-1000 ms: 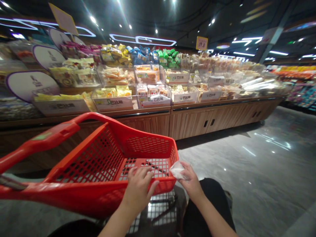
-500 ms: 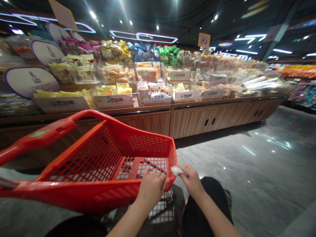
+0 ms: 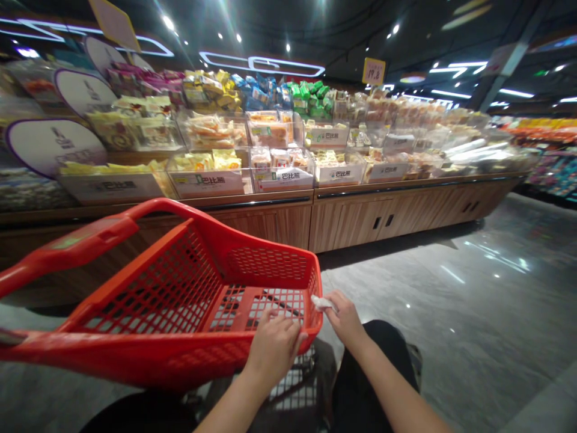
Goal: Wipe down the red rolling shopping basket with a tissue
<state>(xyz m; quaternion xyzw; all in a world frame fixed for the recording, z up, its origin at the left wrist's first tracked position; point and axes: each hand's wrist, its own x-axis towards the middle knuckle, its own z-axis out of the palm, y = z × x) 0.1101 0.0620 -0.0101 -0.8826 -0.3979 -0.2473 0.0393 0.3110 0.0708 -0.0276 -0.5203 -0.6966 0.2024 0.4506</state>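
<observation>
A red plastic shopping cart (image 3: 252, 246) with a lattice basket stands before me, its handle at the left. My left hand (image 3: 277, 343) is closed over the near side rim, close to the front corner, fingers curled to the inside. My right hand (image 3: 343, 316) pinches a crumpled white tissue (image 3: 322, 302), which lies against the cart's front end rim. Nothing lies in the part of the basket that I can see. Part of the right fingers is hidden behind the tissue.
A wooden display counter (image 3: 351, 216) runs along behind the cart, stacked with packaged snacks (image 3: 211, 159) in clear bins. Oval signs (image 3: 54, 147) stand at its left. Grey glossy floor (image 3: 451, 294) stretches to the right. My dark-clothed knee (image 3: 378, 367) is close to the cart.
My right hand has shifted slightly up along the front rim with the tissue. My left hand stays on the near rim, almost unmoved.
</observation>
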